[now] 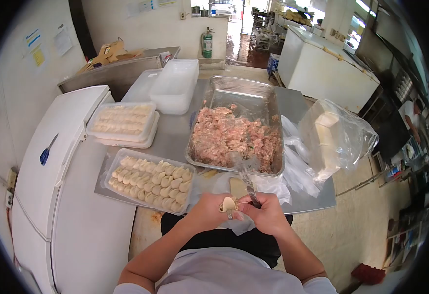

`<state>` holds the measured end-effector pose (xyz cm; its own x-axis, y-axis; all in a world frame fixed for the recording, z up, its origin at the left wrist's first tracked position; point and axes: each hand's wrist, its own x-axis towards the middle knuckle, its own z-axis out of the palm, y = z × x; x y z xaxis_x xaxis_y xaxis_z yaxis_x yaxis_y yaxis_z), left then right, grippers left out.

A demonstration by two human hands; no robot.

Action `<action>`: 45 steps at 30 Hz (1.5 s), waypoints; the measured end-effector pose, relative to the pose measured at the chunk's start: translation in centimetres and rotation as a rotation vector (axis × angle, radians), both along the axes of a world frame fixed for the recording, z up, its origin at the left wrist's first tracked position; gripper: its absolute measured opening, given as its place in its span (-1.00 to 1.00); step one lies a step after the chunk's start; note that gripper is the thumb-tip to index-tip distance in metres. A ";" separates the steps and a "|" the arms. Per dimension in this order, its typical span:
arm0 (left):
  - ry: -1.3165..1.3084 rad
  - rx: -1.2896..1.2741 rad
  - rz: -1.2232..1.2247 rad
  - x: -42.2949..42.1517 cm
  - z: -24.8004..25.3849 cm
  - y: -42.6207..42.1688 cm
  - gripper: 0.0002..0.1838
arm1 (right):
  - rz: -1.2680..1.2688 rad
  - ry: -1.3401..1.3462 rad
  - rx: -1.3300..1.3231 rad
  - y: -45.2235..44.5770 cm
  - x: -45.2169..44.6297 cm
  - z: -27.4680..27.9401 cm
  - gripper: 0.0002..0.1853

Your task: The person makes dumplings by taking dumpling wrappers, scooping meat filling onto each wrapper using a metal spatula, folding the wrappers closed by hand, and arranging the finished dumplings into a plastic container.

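Observation:
My left hand (211, 209) is closed on a folded dumpling (229, 204) just past the table's front edge. My right hand (266, 214) pinches the dumpling's other side while gripping a metal spreading knife (249, 185), its blade pointing up and away; the blade's far end is blurred. Beyond the knife, a deep steel pan (239, 84) holds raw ground meat filling (231, 137). Left of my hands stands a plastic tray (112, 182) with rows of folded dumplings (158, 185). Pale wrapper sheets (237, 185) lie between the pan and my hands.
Closed dumpling containers (123, 120) are stacked at the left. Behind them stands a white plastic tub (174, 85). At the right, a clear plastic bag (344, 132) holds pale blocks beside crumpled white plastic (297, 157). A white refrigerator (84, 196) with blue scissors (45, 154) borders the table's left.

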<state>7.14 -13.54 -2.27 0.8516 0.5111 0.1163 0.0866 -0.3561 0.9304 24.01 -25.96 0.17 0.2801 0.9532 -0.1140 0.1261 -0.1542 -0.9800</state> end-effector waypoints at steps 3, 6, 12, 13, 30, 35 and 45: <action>0.025 -0.040 -0.050 -0.5 0.0 0.1 -0.65 | 0.000 -0.023 0.025 0.7 -0.7 1.4 -0.90; 0.059 -0.226 0.022 -1.1 1.1 0.3 -0.70 | -0.047 0.001 0.054 1.2 -1.2 1.8 -0.90; 0.017 -0.338 0.366 -4.4 1.4 2.8 -0.71 | -0.107 -0.013 0.070 1.5 -1.3 0.4 -0.91; 0.023 -0.254 0.438 -5.3 0.7 3.9 -0.70 | -0.099 -0.013 0.050 1.5 -1.4 0.3 -0.90; 0.723 0.295 0.596 -12.7 1.3 14.9 -0.51 | -0.052 -0.008 -0.008 0.9 -1.0 -0.8 -0.89; 0.828 0.318 0.620 -11.5 2.0 14.7 -0.52 | -0.077 -0.011 0.005 0.3 -0.5 -1.0 -0.91; 0.862 0.347 0.637 -11.6 2.1 14.4 -0.57 | -0.134 -0.020 0.035 -0.6 0.6 -1.3 -0.89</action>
<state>-4.50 0.88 -0.13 0.3114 0.9360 -0.1642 0.9110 -0.2449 0.3317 24.64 -26.59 -1.09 0.4070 0.9104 -0.0741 0.1265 -0.1365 -0.9825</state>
